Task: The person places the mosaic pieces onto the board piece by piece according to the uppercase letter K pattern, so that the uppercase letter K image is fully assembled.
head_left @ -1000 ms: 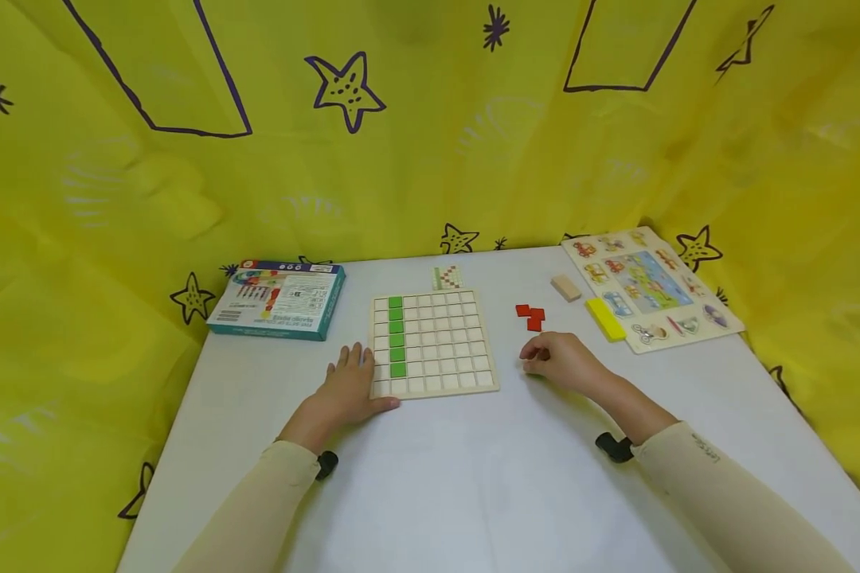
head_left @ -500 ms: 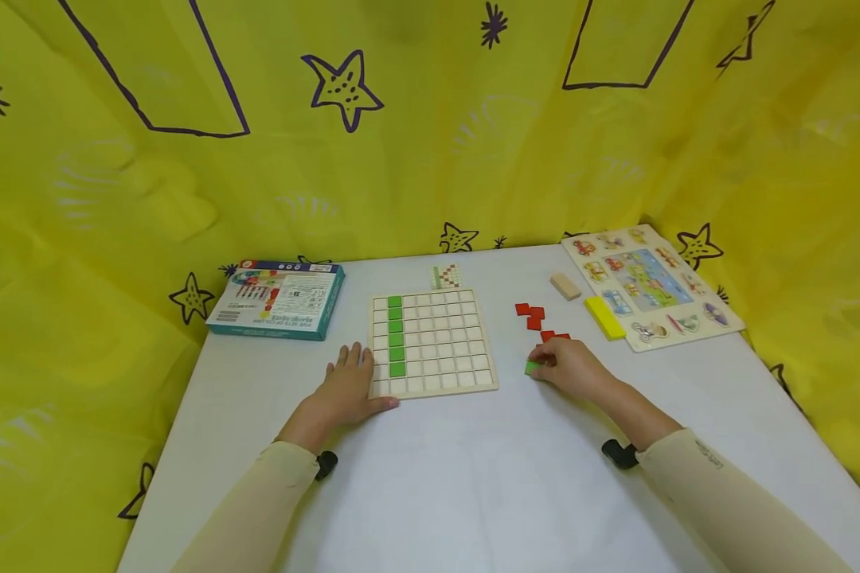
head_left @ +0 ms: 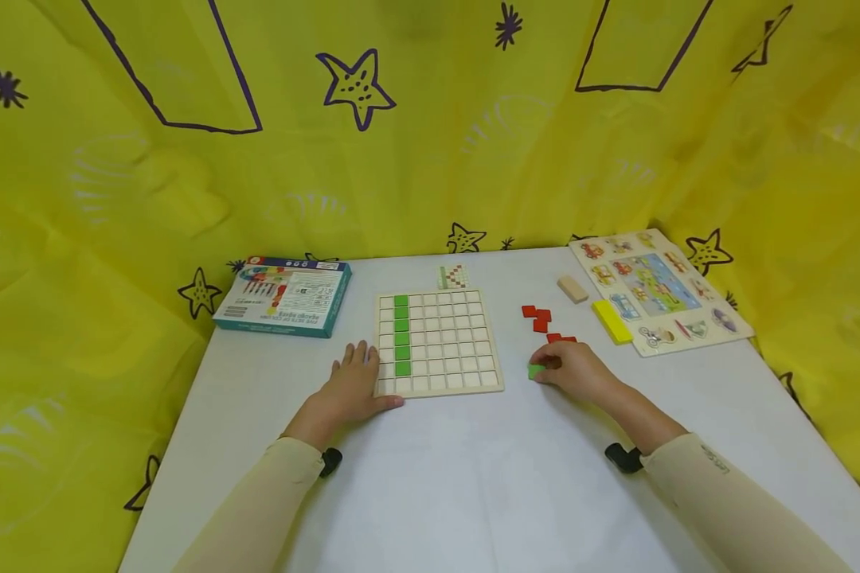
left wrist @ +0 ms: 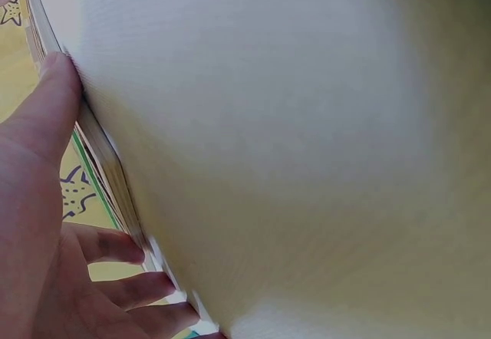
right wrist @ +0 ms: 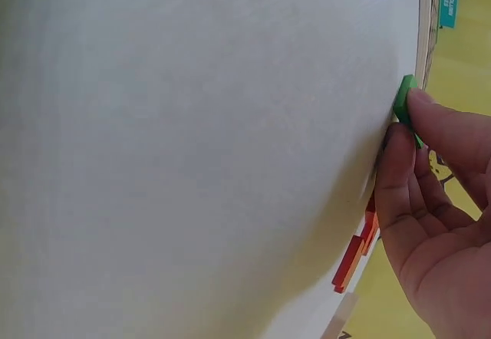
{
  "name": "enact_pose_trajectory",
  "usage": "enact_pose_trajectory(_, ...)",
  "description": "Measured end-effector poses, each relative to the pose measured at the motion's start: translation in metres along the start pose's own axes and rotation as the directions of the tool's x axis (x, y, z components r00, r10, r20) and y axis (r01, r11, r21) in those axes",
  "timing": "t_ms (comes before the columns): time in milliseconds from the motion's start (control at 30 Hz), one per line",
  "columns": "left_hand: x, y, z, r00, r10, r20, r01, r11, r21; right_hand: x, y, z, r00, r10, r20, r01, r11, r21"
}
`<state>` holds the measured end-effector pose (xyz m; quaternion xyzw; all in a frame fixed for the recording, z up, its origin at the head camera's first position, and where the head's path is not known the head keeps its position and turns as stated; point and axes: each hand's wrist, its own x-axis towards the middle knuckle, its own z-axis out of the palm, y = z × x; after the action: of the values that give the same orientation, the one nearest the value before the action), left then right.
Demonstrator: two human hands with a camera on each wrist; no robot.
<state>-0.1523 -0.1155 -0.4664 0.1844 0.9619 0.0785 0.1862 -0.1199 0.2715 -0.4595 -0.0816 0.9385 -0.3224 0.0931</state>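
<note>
A square wooden grid board (head_left: pixel 453 347) lies on the white table, with several green tiles (head_left: pixel 401 325) filling most of its second column from the left. My left hand (head_left: pixel 351 383) rests at the board's lower left corner, fingers spread along its left side and thumb at its front edge. To the right of the board, my right hand (head_left: pixel 572 371) pinches a green tile (right wrist: pixel 403 100) between thumb and fingers, close to the tabletop. Red tiles (head_left: pixel 541 326) lie just behind that hand, which partly hides some of them.
A small pattern card (head_left: pixel 452 277) sits behind the board. At the back left is a flat teal box (head_left: pixel 287 298). A wooden block (head_left: pixel 572 289), a yellow block (head_left: pixel 612 321) and a picture puzzle board (head_left: pixel 677 326) lie at the right. Yellow cloth hangs behind.
My right hand has moved slightly right, uncovering more red tiles, and a green tile now shows between its fingers. The left hand stays at the board.
</note>
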Motion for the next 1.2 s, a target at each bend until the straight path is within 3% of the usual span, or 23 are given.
enact_pose_trajectory(300, 0.000, 0.001, -0.002, 1.000, 0.003, 0.010, -0.003, 1.000, 0.009, 0.014, -0.009, 0.001, 0.995, -0.100, -0.020, 0.101, 0.994, 0.035)
enact_pose_trajectory(500, 0.000, 0.000, -0.003, 1.000, 0.002, 0.005, -0.002, 1.000, 0.024, 0.033, -0.037, 0.006, 0.996, -0.089, 0.029, 0.086, 0.992, 0.091)
enact_pose_trajectory(733, -0.003, 0.002, -0.005, 1.000, -0.017, 0.009, 0.017, 1.000, -0.003, 0.059, -0.074, 0.026, 0.989, -0.091, 0.118, 0.074, 0.987, 0.141)
enact_pose_trajectory(1200, 0.000, -0.001, -0.003, 1.000, -0.012, -0.006, 0.012, 1.000, 0.024, 0.091, -0.115, 0.065, 0.961, -0.220, 0.167, 0.191, 0.966, 0.173)
